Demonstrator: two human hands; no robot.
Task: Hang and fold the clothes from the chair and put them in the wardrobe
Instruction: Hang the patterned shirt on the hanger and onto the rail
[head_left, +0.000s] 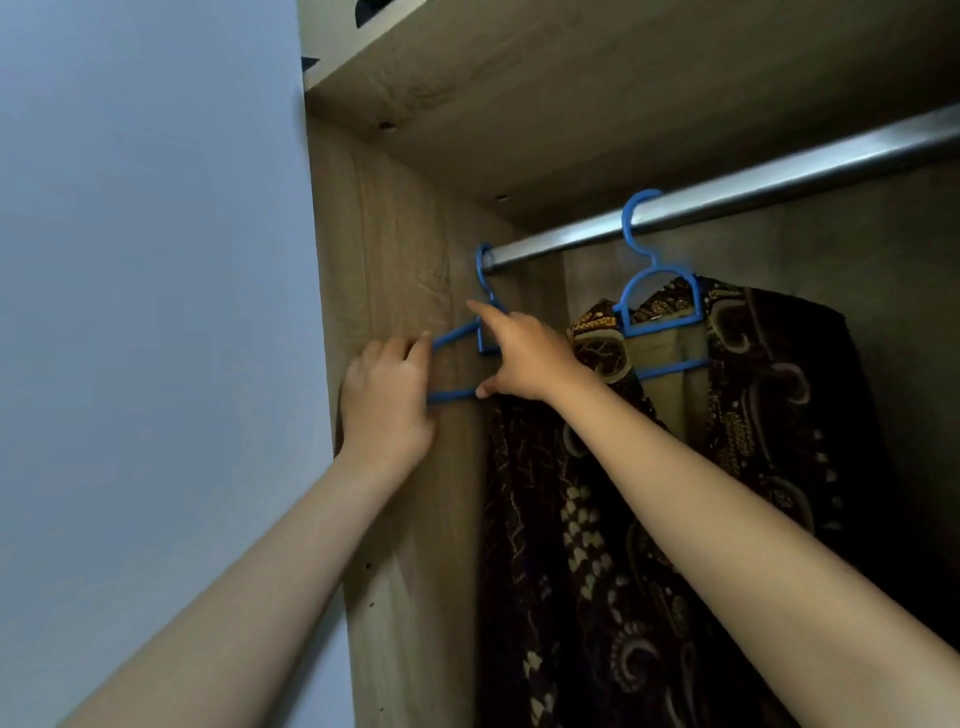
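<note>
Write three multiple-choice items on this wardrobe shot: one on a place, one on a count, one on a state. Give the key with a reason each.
1. Where does the bare blue hanger hang?
A. at the rail's left end, by the side panel
B. right of the patterned garment
C. on the top shelf

2. How many blue hangers are on the rail?
A. one
B. two
C. four

3. What is the left hand doing?
A. hanging loose
B. gripping the bare hanger's end
C. pulling the patterned garment

Key: 1 A, its hook sits where the rail meets the wooden side panel; 2 B, the bare one and the one carrying the patterned garment; 3 B, its fingers curl round the hanger's left corner, while the right hand touches its middle.
</note>
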